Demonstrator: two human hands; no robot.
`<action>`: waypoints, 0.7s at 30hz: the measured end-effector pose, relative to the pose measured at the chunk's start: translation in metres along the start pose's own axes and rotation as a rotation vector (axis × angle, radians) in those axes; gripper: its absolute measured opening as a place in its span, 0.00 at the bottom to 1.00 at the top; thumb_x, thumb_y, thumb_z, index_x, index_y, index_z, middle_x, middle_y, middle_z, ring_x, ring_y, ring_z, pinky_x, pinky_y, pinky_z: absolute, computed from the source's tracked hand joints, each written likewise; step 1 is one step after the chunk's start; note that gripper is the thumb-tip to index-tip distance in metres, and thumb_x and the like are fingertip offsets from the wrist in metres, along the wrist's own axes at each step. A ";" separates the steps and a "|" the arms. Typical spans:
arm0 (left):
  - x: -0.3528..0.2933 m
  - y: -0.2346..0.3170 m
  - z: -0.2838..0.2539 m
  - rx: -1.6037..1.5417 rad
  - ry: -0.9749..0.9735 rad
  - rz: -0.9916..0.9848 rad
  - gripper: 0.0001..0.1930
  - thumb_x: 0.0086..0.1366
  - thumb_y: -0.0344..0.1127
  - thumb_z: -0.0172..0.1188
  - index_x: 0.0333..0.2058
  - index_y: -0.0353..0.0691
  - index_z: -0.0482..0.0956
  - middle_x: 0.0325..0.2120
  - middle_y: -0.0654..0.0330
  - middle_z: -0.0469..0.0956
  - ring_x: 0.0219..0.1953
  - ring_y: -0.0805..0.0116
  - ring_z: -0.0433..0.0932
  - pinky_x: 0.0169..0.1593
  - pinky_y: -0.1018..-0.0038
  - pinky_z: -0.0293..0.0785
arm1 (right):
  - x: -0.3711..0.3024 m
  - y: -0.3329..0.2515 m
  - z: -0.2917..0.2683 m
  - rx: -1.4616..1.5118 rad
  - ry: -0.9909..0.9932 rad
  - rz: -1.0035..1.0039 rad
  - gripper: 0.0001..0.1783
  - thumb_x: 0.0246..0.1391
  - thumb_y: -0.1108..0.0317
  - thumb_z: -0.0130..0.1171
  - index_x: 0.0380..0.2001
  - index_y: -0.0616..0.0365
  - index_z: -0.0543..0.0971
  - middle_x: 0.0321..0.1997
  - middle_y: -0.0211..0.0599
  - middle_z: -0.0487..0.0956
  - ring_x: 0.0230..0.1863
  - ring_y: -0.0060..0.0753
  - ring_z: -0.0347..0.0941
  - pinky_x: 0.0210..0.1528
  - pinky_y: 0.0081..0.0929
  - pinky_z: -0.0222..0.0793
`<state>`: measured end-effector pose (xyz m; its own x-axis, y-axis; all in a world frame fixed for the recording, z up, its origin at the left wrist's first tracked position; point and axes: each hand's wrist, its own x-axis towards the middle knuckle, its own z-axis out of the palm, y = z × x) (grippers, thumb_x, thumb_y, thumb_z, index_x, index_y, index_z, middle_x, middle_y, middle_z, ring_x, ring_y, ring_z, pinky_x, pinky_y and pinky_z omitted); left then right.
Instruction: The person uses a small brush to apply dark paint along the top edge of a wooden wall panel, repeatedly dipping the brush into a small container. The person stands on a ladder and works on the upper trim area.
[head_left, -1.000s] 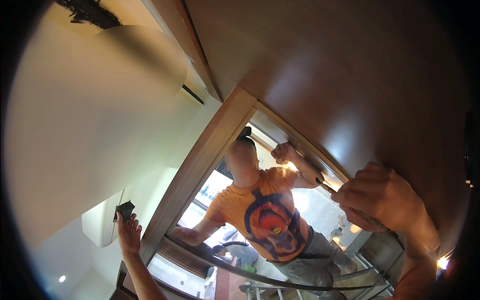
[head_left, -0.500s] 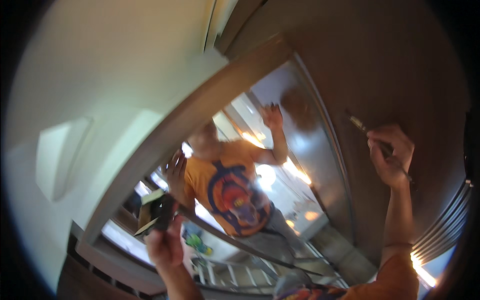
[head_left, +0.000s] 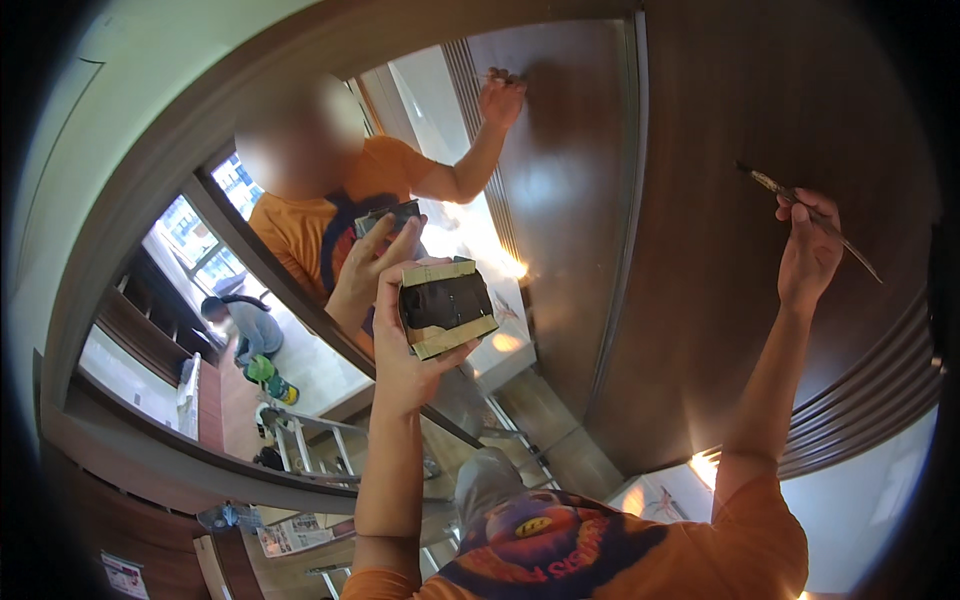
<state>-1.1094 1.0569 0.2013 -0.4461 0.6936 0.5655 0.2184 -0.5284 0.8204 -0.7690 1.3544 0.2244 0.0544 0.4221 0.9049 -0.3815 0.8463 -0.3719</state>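
My left hand [head_left: 402,375] holds a small square open container [head_left: 462,341] with tan strips along its rim. Something dark and glossy, like paint, lies inside it. Raised at the right, my right hand [head_left: 808,250] grips a thin paintbrush [head_left: 768,182] between thumb and fingers. Its dark bristles point up and left, close to a dark brown wood panel [head_left: 730,320]; whether they touch it I cannot tell. The handle end sticks out below the hand, to the right. Both hands appear again in the large mirror [head_left: 400,240] on the left.
A brown frame [head_left: 200,110] curves round the mirror. In the reflection a person [head_left: 258,330] crouches beside a green container [head_left: 280,388], and a ladder [head_left: 300,440] stands nearby. Ribbed brown trim [head_left: 870,415] runs along the lower right, with a bright light [head_left: 706,466] beside it.
My left hand with the container has come right and up, and the container's inside now shows. My right hand has risen with the brush. The view has turned, showing more of the reflected room.
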 end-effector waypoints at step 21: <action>-0.048 -0.035 -0.030 0.159 0.030 -0.093 0.43 0.42 0.22 0.79 0.57 0.45 0.66 0.59 0.62 0.72 0.61 0.70 0.70 0.65 0.71 0.67 | -0.035 0.074 -0.080 -0.205 -0.147 -0.026 0.14 0.71 0.73 0.52 0.51 0.70 0.80 0.51 0.39 0.79 0.49 0.33 0.76 0.54 0.31 0.71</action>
<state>-1.1215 1.0273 0.1428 -0.4961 0.7195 0.4860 0.3088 -0.3769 0.8732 -0.7248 1.4278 0.1485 -0.0792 0.3601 0.9296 -0.1860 0.9108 -0.3686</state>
